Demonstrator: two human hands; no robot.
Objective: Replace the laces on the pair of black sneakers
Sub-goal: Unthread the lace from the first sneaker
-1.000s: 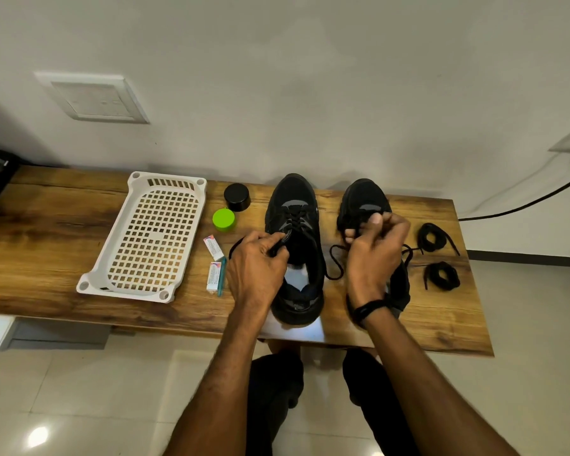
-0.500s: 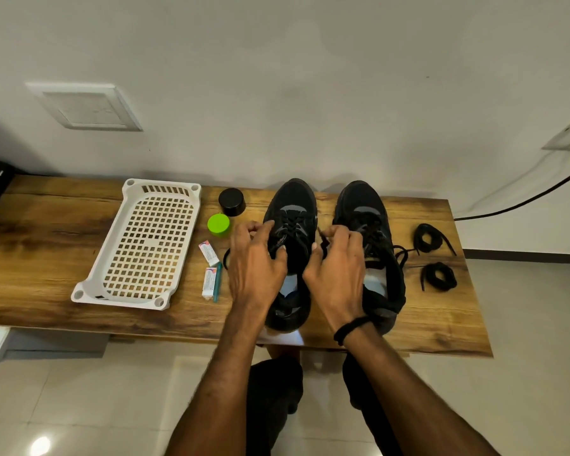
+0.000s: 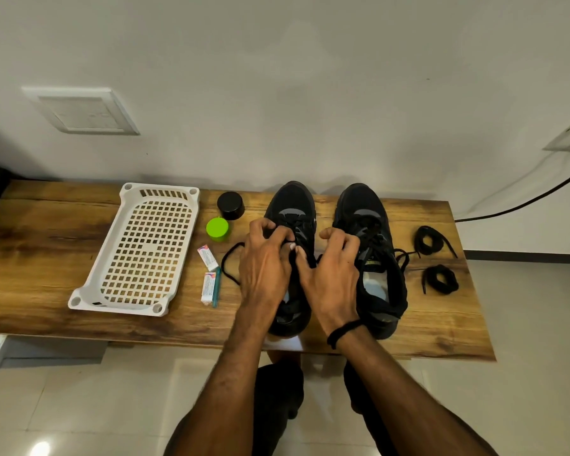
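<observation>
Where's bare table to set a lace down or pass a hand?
Free: table left of the white basket; front-right corner, nearer than the coiled laces. Crowded: basket to left sneaker holds black jar, green lid, two tubes, loose lace; left hand and right hand fill the gap to the right sneaker.

Even soft indoor light; floor (image 3: 40, 447) glare lower left; wide-angle edge bowing.

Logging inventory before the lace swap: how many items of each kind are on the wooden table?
Black sneakers: 2
Coiled lace bundles: 2
White perforated tray: 1
Round containers: 2, one black, one green-lidded
Small printed tubes: 2
Teal stick: 1
Total: 10
</observation>
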